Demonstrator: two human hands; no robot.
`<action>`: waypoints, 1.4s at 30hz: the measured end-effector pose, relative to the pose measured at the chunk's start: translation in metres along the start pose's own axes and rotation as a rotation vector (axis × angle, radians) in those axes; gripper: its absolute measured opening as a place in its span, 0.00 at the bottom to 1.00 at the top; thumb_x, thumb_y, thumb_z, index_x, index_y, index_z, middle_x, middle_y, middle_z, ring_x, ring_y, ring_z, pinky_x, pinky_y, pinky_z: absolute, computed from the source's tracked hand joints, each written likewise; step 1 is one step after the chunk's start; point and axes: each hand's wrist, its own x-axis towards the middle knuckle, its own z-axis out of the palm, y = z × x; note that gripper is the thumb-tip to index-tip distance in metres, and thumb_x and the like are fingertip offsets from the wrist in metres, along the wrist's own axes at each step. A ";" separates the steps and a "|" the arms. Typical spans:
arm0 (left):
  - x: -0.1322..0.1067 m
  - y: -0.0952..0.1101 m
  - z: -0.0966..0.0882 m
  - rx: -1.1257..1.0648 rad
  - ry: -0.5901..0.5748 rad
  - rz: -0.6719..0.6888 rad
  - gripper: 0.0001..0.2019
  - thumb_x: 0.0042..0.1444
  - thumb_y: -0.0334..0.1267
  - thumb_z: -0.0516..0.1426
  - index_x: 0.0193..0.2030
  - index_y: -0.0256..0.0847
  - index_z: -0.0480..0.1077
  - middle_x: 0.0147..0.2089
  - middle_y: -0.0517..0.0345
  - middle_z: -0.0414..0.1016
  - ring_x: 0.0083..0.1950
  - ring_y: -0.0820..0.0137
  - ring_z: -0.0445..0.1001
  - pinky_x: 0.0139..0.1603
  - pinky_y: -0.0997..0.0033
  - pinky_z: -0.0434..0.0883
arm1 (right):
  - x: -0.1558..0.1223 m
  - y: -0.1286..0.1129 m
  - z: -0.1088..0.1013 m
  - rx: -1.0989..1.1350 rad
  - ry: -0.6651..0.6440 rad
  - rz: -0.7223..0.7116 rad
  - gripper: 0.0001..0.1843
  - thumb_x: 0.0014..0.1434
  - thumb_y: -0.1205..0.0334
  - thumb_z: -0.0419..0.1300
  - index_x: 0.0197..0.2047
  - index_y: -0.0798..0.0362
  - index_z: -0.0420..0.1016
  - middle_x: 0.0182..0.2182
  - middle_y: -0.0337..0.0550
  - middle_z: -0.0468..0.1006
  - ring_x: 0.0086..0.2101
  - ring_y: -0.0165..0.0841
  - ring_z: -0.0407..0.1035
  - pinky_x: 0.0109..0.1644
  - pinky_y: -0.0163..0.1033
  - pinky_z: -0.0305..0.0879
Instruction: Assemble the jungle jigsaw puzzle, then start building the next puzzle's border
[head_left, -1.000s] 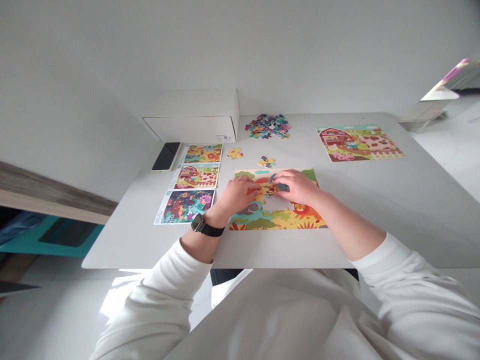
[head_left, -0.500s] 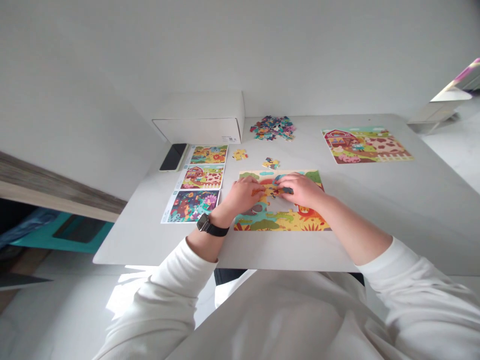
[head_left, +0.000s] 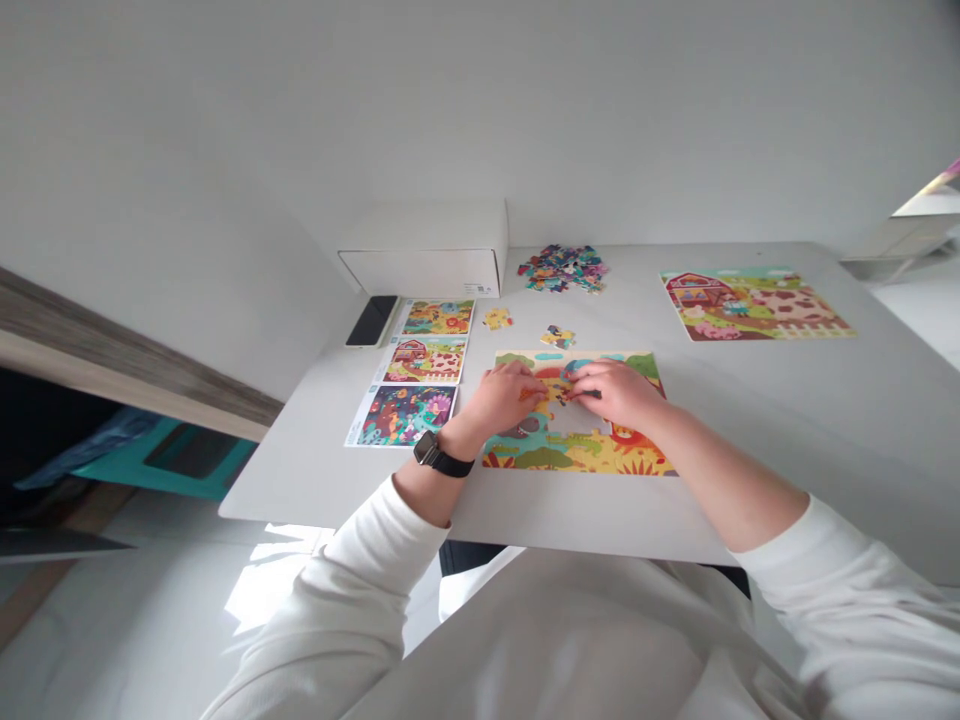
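**White tabletop (head_left: 787, 400) carrying a half-built jigsaw puzzle (head_left: 577, 450)**

Pale walls are rising behind the table, and a closed white cardboard box (head_left: 420, 250) is sitting against them, hiding whatever it holds. A heap of loose jigsaw pieces (head_left: 562, 268) is lying just beside it, while a phone (head_left: 372, 320) and a printed picture sheet (head_left: 427, 370) are resting nearby. A finished farm puzzle (head_left: 757, 305) is lying toward the right. The jigsaw puzzle is sitting directly before the person, its long axis running left to right along the near table edge (a lion is filling its lower right). The left hand (head_left: 510, 395), wearing a black watch (head_left: 435, 455), and the right hand (head_left: 615, 392) are meeting at its middle, fingers half curled over pieces; whether either is gripping one, I cannot tell.
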 end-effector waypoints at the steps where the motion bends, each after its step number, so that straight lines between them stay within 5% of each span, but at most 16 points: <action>1: 0.000 0.000 0.000 0.000 -0.001 -0.004 0.13 0.70 0.40 0.60 0.54 0.52 0.86 0.59 0.51 0.80 0.61 0.55 0.77 0.68 0.49 0.71 | 0.000 0.001 -0.001 0.003 -0.008 -0.004 0.12 0.67 0.66 0.66 0.44 0.42 0.92 0.51 0.45 0.88 0.51 0.45 0.82 0.61 0.54 0.76; 10: -0.001 -0.001 0.000 0.024 -0.021 0.033 0.15 0.66 0.46 0.65 0.57 0.50 0.84 0.64 0.48 0.78 0.66 0.51 0.74 0.72 0.44 0.68 | -0.004 0.004 -0.005 0.041 -0.071 0.026 0.11 0.65 0.63 0.68 0.46 0.41 0.91 0.57 0.45 0.86 0.55 0.46 0.80 0.64 0.56 0.74; 17: -0.008 -0.018 -0.007 0.076 -0.221 0.183 0.48 0.52 0.63 0.72 0.76 0.45 0.69 0.82 0.40 0.58 0.82 0.40 0.55 0.82 0.40 0.56 | -0.011 0.018 -0.025 0.064 -0.085 0.108 0.14 0.66 0.55 0.68 0.54 0.41 0.89 0.61 0.46 0.83 0.60 0.47 0.77 0.70 0.56 0.70; 20: -0.011 -0.019 -0.008 0.104 -0.286 0.219 0.58 0.49 0.68 0.72 0.81 0.45 0.60 0.85 0.37 0.49 0.85 0.36 0.47 0.83 0.36 0.52 | -0.020 0.029 -0.041 0.004 -0.137 0.222 0.27 0.61 0.48 0.73 0.62 0.42 0.85 0.67 0.50 0.78 0.65 0.52 0.72 0.73 0.58 0.67; 25: -0.010 -0.017 -0.006 0.114 -0.330 0.225 0.60 0.50 0.70 0.69 0.82 0.41 0.56 0.86 0.34 0.44 0.86 0.36 0.42 0.84 0.37 0.49 | -0.044 0.017 -0.057 -0.055 -0.414 0.349 0.57 0.49 0.37 0.79 0.78 0.40 0.68 0.80 0.52 0.58 0.75 0.61 0.58 0.76 0.61 0.61; 30: -0.005 -0.020 -0.003 0.081 -0.335 0.235 0.60 0.50 0.70 0.69 0.82 0.42 0.55 0.85 0.33 0.45 0.86 0.36 0.42 0.83 0.35 0.49 | -0.057 -0.011 -0.053 -0.121 -0.576 0.351 0.73 0.40 0.36 0.82 0.83 0.43 0.57 0.84 0.53 0.43 0.79 0.67 0.41 0.81 0.62 0.49; 35: 0.001 -0.020 -0.001 0.044 -0.295 0.269 0.58 0.49 0.67 0.72 0.81 0.44 0.58 0.84 0.34 0.48 0.84 0.34 0.47 0.82 0.33 0.52 | -0.059 -0.009 -0.049 -0.146 -0.596 0.354 0.76 0.38 0.37 0.82 0.84 0.44 0.54 0.84 0.56 0.40 0.79 0.69 0.37 0.81 0.64 0.45; 42: 0.008 -0.023 0.004 0.034 -0.230 0.295 0.58 0.46 0.64 0.75 0.80 0.47 0.61 0.84 0.37 0.51 0.84 0.35 0.51 0.82 0.36 0.53 | -0.057 0.017 -0.049 -0.102 -0.518 0.275 0.73 0.38 0.37 0.83 0.82 0.43 0.60 0.83 0.57 0.49 0.79 0.66 0.43 0.80 0.64 0.50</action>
